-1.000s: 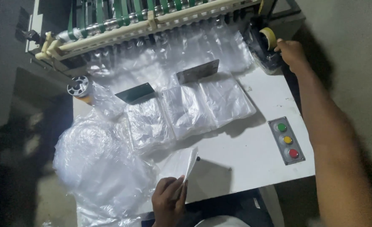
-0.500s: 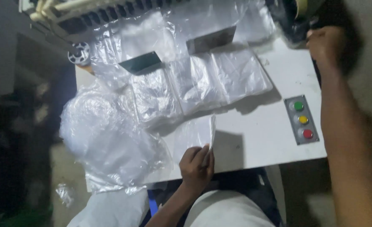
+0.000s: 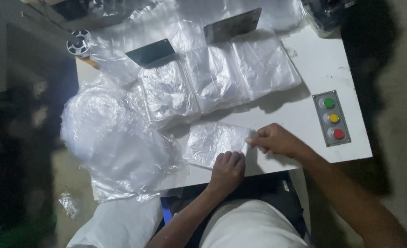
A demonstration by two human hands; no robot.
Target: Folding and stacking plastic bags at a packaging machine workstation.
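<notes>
Table (image 3: 313, 69), white, fills most of my view, its near edge against my lap. Film (image 3: 116, 142), a big loose heap of clear plastic, spills off the left side and hangs over the edge. Beyond the middle I see three stacks (image 3: 217, 78) of clear bags lying side by side, touching one another, with two dark metal plates (image 3: 233, 25) standing tilted at their far ends. At the right, near the edge, sits a grey button panel (image 3: 332, 118) with a green, a yellow and a red button in a row, green farthest from me. A small reel (image 3: 78, 42) lies at the far left corner, partly off the top.

Nearest me lies one bag (image 3: 215, 143), flat on the table between the stacks and the near edge, just right of the film heap. I note my left hand (image 3: 227, 169) pressing down on its near edge, fingers curled together, knuckles up. My right hand (image 3: 277, 140) pinches the bag's right edge between thumb and fingertips, the rest of the hand resting on the table. The two hands are close together, not touching. I cannot tell whether the bag is one sheet or several.
</notes>
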